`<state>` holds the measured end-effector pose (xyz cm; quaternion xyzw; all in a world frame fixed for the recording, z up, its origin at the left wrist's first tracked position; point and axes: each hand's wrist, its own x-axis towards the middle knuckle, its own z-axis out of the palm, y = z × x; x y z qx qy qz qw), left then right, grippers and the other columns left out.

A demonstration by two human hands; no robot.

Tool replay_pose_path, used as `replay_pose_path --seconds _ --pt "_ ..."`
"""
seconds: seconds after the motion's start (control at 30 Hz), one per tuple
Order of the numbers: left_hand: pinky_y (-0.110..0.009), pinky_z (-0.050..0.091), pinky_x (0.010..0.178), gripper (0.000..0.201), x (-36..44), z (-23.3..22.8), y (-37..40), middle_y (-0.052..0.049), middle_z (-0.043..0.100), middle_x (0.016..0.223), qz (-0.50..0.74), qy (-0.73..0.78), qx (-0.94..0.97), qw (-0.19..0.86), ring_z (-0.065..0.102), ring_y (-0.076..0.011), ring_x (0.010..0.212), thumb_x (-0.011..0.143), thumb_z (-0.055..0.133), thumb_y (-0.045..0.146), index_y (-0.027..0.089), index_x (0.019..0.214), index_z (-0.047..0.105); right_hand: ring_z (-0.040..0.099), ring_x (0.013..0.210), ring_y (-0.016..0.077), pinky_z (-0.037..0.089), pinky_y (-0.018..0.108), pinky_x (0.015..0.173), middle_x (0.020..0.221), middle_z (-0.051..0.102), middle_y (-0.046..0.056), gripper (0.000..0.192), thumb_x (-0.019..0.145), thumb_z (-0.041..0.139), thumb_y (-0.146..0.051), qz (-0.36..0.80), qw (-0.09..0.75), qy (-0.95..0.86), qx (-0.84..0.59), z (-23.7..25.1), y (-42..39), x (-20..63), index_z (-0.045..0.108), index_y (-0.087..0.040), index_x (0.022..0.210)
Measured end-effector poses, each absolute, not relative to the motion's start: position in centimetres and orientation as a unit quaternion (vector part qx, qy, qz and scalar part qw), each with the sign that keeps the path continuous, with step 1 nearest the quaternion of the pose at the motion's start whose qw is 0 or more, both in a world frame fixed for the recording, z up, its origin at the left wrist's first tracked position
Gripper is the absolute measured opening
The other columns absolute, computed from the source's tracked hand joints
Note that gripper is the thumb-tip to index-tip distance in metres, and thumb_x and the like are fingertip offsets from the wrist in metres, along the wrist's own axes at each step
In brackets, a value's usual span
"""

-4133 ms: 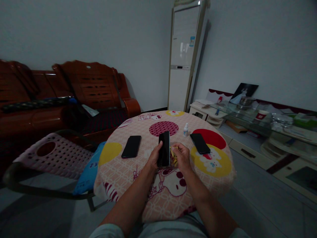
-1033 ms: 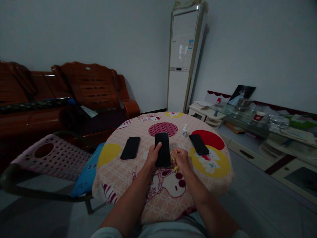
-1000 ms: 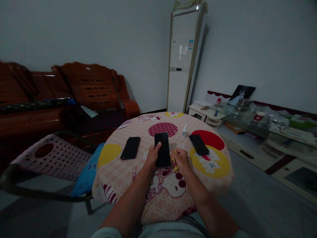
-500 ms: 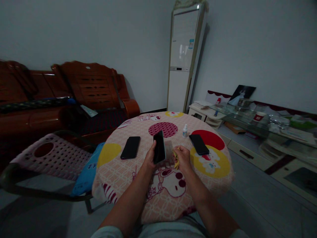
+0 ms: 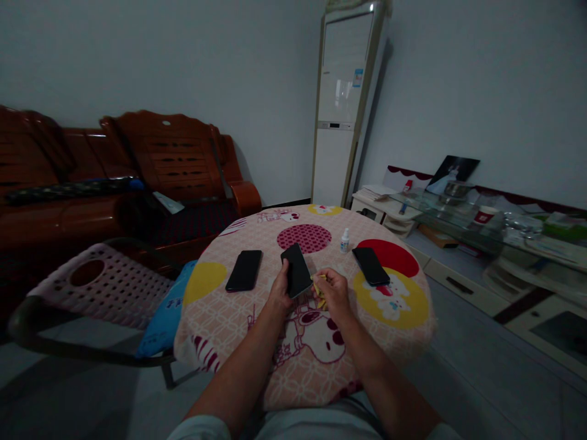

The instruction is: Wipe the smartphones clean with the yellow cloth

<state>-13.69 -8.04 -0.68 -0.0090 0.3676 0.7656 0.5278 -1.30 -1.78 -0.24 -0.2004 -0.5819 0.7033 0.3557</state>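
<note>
My left hand [image 5: 280,288] is closed around the left edge of a dark smartphone [image 5: 297,272], held tilted above the table. Pinched in my right hand [image 5: 334,289] is a crumpled yellow cloth [image 5: 320,293], touching or very near the phone's lower right edge. A second black smartphone [image 5: 244,270] lies flat to the left of my hands, and a third phone [image 5: 371,266] lies to the right. Behind my right hand a small white bottle [image 5: 345,242] stands upright.
A patterned cloth covers the round table [image 5: 275,388]. On the left are a woven chair [image 5: 107,287] with a blue pillow [image 5: 170,311] and a wooden sofa [image 5: 167,159]. A glass-topped cabinet [image 5: 440,214] stands right; a tall air conditioner [image 5: 342,110] fills the corner.
The held phone has turned in my left hand, its face at a different slant. My right hand with the yellow cloth has come left, closer to the phone. The view has shifted slightly.
</note>
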Motion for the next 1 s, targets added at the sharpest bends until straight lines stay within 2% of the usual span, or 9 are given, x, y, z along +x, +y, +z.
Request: replay_pose_path --seconds 0.1,0.27,0.43,0.63,0.77,1.0 --pt "-0.039 0.056 0.066 0.053 -13.94 -0.66 -7.96 -0.010 0.070 0.075 0.786 0.349 -0.023 0.509 0.067 -0.0216 0.064 0.088 0.043 0.060 0.012 0.095 0.065 0.044 0.036 0.0073 0.032 0.017 0.033 0.050 0.057 -0.005 0.018 0.068 0.063 -0.034 0.697 0.342 -0.590 -0.221 -0.53 -1.56 -1.39 0.059 -0.018 0.075" --pt "-0.047 0.052 0.087 0.079 -13.89 -0.16 -7.89 -0.021 0.069 0.105 0.832 0.243 0.046 0.496 0.067 -0.0297 0.098 0.090 0.020 0.066 0.005 0.120 0.060 0.044 0.034 0.0082 0.031 0.017 0.031 0.047 0.055 -0.006 0.017 0.066 0.062 -0.033 0.675 0.360 -0.574 -0.291 -0.72 -1.19 -1.61 0.058 -0.018 0.071" --pt "-0.052 0.046 0.095 0.078 -13.74 -0.41 -7.94 -0.025 0.062 0.121 0.840 0.195 0.078 0.500 0.060 -0.0326 0.112 0.092 0.022 0.063 0.003 0.135 0.048 0.044 0.034 0.0089 0.030 0.018 0.030 0.046 0.055 -0.006 0.017 0.065 0.059 -0.035 0.664 0.362 -0.564 -0.331 -0.86 -0.98 -1.75 0.057 -0.019 0.070" --pt "-0.053 0.046 0.095 0.073 -13.74 -0.42 -8.07 -0.023 0.060 0.124 0.839 0.209 0.080 0.497 0.059 -0.0323 0.114 0.093 0.023 0.060 0.006 0.134 0.049 0.044 0.032 0.0088 0.029 0.018 0.029 0.045 0.054 -0.007 0.012 0.063 0.058 -0.031 0.662 0.332 -0.576 -0.348 -1.16 -0.79 -1.73 0.056 -0.020 0.068" --pt "-0.053 0.047 0.093 0.060 -13.87 -0.43 -8.18 -0.018 0.063 0.121 0.827 0.217 0.064 0.514 0.061 -0.0294 0.111 0.095 0.030 0.053 0.011 0.131 0.052 0.044 0.032 0.0085 0.029 0.017 0.029 0.045 0.055 -0.006 0.010 0.064 0.057 -0.030 0.655 0.300 -0.603 -0.344 -1.06 -0.91 -1.54 0.056 -0.020 0.067" --pt "-0.048 0.053 0.087 0.038 -13.85 -0.42 -7.86 -0.014 0.070 0.102 0.836 0.235 0.048 0.494 0.068 -0.0252 0.093 0.093 0.045 0.038 0.010 0.113 0.063 0.044 0.033 0.0080 0.030 0.017 0.030 0.046 0.056 -0.006 0.014 0.065 0.058 -0.032 0.663 0.319 -0.592 -0.330 -0.22 -1.51 -1.47 0.058 -0.019 0.070"
